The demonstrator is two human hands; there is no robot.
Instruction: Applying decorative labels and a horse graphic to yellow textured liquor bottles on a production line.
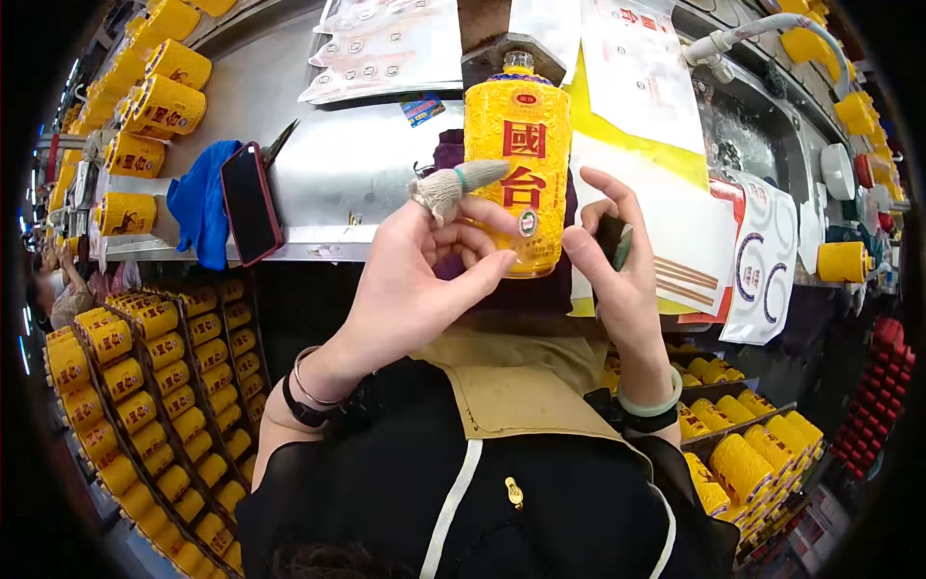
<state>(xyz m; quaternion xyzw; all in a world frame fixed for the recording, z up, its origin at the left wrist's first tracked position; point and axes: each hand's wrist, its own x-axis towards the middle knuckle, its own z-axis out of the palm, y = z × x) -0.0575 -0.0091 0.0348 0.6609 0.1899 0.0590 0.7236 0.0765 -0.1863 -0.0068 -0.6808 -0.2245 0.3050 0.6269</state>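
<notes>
A yellow embossed bottle (516, 121) with red characters and a clear glass neck lies on a dark purple cloth (450, 154), its neck away from me. A small round oval-like label (528, 223) sits low on its front. My left hand (415, 261) is at the bottle's left side, fingers apart, the index in a grey-tipped cloth finger cover (458, 185) reaching over the front. Whether that fingertip touches is hard to tell. At the bottle's right, my right hand (622, 270) keeps a dark, flat-looking tool (614, 239) in its curled fingers, index raised.
Sheets of labels (391, 48) lie at the back; white and yellow papers (646, 193) lie right. A phone (253, 203) and blue cloth (204, 198) are at the left edge. Racks of yellow bottles (145, 386) stand lower left, more bottles (748, 463) lower right. A hose tap (719, 48) is upper right.
</notes>
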